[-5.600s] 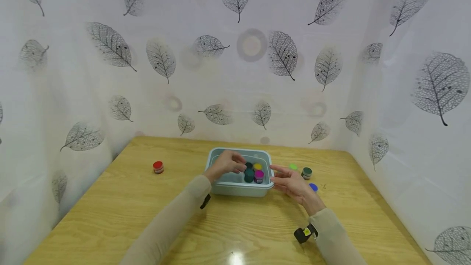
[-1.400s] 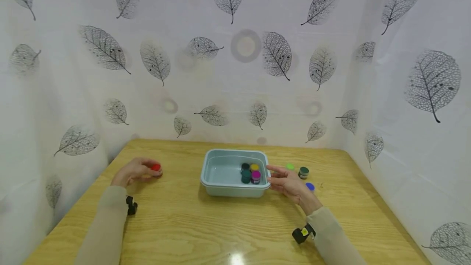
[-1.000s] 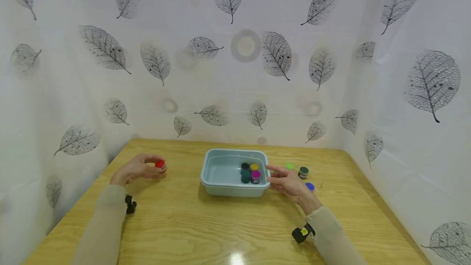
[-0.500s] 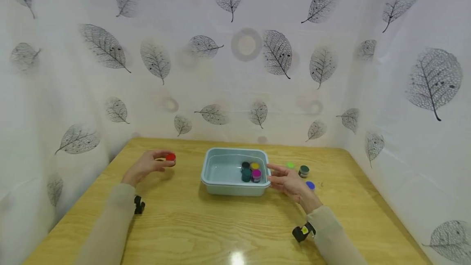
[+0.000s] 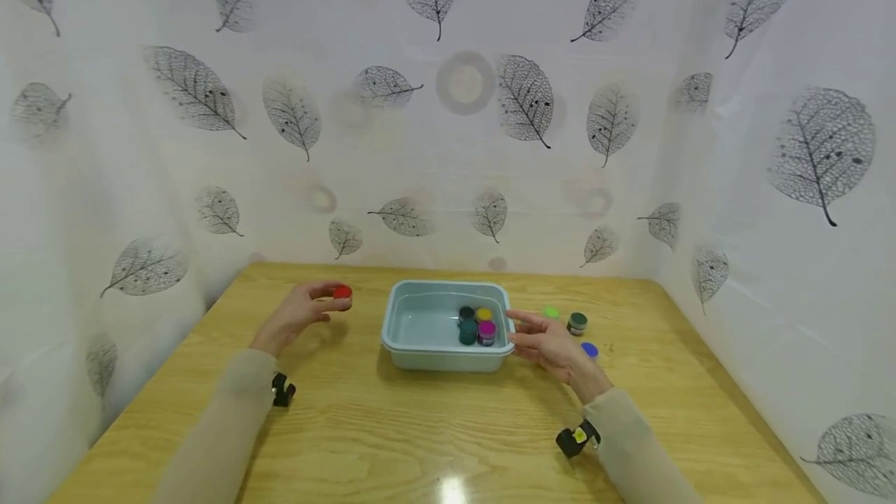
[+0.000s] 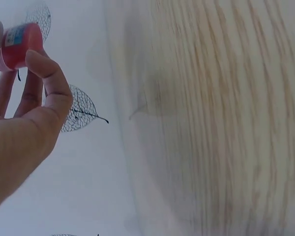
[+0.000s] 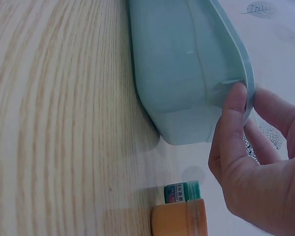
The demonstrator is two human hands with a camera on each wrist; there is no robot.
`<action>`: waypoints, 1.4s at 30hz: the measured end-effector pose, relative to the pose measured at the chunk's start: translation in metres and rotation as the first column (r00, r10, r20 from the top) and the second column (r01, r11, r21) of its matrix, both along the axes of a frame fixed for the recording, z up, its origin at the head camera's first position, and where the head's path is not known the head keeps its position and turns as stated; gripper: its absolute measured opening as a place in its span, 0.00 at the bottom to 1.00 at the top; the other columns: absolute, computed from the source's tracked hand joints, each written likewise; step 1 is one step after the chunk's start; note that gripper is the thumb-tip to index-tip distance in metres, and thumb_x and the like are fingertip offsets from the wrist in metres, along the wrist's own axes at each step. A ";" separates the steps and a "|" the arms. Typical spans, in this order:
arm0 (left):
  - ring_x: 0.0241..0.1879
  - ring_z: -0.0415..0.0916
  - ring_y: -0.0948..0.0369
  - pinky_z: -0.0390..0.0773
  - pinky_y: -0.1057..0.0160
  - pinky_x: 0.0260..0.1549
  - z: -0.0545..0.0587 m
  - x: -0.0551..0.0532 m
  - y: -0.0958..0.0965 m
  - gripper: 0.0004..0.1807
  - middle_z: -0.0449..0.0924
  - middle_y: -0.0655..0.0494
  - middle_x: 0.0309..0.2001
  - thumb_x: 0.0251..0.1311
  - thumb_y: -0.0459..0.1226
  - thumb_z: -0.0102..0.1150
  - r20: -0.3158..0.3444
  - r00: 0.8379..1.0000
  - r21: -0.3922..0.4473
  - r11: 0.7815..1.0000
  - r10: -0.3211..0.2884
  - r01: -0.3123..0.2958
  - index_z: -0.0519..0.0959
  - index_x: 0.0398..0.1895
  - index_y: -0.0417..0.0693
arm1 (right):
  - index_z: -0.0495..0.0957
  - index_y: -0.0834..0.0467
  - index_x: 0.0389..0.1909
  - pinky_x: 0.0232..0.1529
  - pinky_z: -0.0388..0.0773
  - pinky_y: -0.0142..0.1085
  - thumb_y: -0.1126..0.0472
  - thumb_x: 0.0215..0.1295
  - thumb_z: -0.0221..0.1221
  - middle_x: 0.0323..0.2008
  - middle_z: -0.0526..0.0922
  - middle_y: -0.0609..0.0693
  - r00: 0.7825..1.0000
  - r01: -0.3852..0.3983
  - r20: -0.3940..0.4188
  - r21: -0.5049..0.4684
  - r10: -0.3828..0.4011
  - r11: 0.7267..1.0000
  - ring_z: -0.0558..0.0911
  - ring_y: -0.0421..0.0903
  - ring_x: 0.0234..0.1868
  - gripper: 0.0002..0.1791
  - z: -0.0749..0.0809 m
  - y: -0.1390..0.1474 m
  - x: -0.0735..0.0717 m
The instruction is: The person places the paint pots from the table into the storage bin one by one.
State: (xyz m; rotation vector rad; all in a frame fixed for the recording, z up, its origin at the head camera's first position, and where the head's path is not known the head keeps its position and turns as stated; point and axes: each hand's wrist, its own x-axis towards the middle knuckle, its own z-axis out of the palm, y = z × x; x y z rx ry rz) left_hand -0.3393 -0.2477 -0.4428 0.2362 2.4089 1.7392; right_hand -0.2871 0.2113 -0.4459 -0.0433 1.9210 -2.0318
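My left hand [image 5: 297,316] pinches a red-lidded paint jar [image 5: 342,292] between thumb and fingers, above the table left of the basin. In the left wrist view, that jar [image 6: 20,46] is tilted and bears a blue and white label. At mid-table stands a pale blue plastic basin [image 5: 448,364]. Inside its right half sit a black-lidded jar [image 5: 466,313], a yellow-lidded jar [image 5: 484,315], a dark teal jar [image 5: 467,333] and a magenta-lidded jar [image 5: 486,333]. My right hand [image 5: 553,350] holds the basin's right rim; the right wrist view has its fingertips on both sides of that rim [image 7: 250,81].
Right of the basin stand a light green-lidded jar [image 5: 551,313], a dark green-lidded jar [image 5: 577,323] and a blue-lidded jar [image 5: 590,350], partly behind my right hand. The right wrist view shows an orange jar [image 7: 174,219]. A leaf-print curtain [image 5: 448,162] surrounds the wooden table [image 5: 392,442].
My left hand has moved from the basin to the red-lidded jar, taken hold of it, lifted it and carried it rightward. The right hand stays at the basin's rim.
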 end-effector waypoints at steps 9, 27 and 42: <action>0.47 0.78 0.57 0.78 0.50 0.49 0.001 -0.004 0.019 0.36 0.77 0.44 0.57 0.58 0.50 0.67 -0.052 0.998 0.000 0.999 0.041 -0.041 0.70 0.66 0.44 | 0.64 0.60 0.71 0.49 0.83 0.35 0.67 0.67 0.60 0.51 0.72 0.56 1.000 0.009 -0.002 0.018 -0.009 1.000 0.81 0.47 0.47 0.32 0.000 0.004 0.002; 0.39 0.80 0.68 0.75 0.68 0.30 0.005 0.005 0.054 0.27 0.87 0.62 0.38 0.57 0.53 0.67 -0.166 0.965 0.096 0.978 0.202 -0.188 0.80 0.54 0.46 | 0.63 0.60 0.72 0.49 0.83 0.34 0.68 0.67 0.60 0.51 0.71 0.56 1.000 -0.014 0.004 -0.004 0.014 1.000 0.82 0.45 0.46 0.33 0.001 0.000 0.001; 0.39 0.77 0.64 0.79 0.67 0.32 0.013 0.011 0.088 0.24 0.84 0.46 0.46 0.57 0.45 0.70 -0.258 0.935 0.117 0.969 0.242 -0.218 0.81 0.54 0.43 | 0.62 0.61 0.72 0.48 0.84 0.34 0.69 0.67 0.59 0.49 0.72 0.55 1.000 -0.018 0.015 -0.025 0.019 1.000 0.82 0.45 0.45 0.33 0.004 -0.001 0.001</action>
